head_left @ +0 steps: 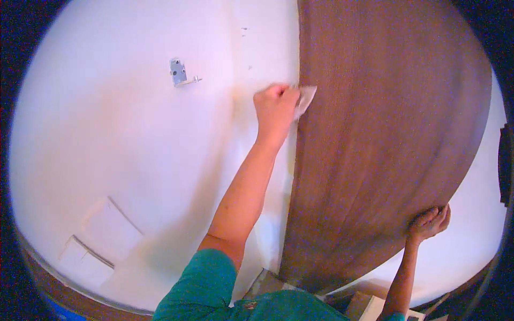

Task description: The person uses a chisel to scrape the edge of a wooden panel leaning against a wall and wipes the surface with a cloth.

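The brown board (364, 150), placed right of centre, beside the white surface (134, 134), long left edge running nearly straight up. At that edge, the left hand (277, 109) with fingers closed round a thin pale piece (306, 99), blurred; sheet or cloth, cannot tell. One corner reaching over the board's face. By judgement, possible to scuff the brown face there, in case of pressing too hard with that corner. At the opposite edge, the right hand (430, 222), fingers bent, half closed; gripping the board or only resting against it, cannot tell. With weak hold there, possible to let the board shift, from a strong push at the left side. Further out, on the white surface, a small metal bracket (178, 72) with a thin part sticking out; possible to scrape the left hand, in case of swinging wide. Lowest, a pale box (371, 309) close to the right forearm (404, 283); easy to bump when lowering the arm
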The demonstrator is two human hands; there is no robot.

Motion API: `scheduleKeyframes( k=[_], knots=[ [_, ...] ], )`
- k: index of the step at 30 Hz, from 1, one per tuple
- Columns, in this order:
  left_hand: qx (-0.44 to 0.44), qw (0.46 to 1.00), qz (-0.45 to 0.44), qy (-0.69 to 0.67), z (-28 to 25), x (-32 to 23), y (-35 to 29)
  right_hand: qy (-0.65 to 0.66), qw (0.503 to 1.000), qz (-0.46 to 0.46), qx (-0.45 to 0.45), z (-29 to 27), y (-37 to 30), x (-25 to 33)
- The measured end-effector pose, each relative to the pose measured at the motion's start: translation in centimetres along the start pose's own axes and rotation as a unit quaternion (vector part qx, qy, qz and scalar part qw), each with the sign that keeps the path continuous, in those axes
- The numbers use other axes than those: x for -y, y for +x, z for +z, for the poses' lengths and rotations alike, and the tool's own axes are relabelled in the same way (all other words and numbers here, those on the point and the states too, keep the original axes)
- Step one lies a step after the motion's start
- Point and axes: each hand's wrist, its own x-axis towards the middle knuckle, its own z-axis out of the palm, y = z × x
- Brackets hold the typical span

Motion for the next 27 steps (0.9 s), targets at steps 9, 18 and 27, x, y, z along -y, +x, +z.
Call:
scheduleKeyframes(
  k=[9, 18, 27],
  knots=[
    [-0.005, 0.998, 0.004, 0.067, -0.2, 2.4, -3.3, 0.033, 0.999, 0.042, -0.005, 0.4, -0.6, -0.6],
    [-0.028, 0.914, 0.328, 0.236, 0.9, 7.5, -11.0, 0.003, 0.999, 0.040, 0.027, 0.4, -1.5, -1.5],
    [-0.052, 0.870, 0.362, 0.331, 3.7, 0.2, 1.2, 0.021, 0.999, 0.023, 0.034, -0.3, -1.3, -0.7]
  ],
)
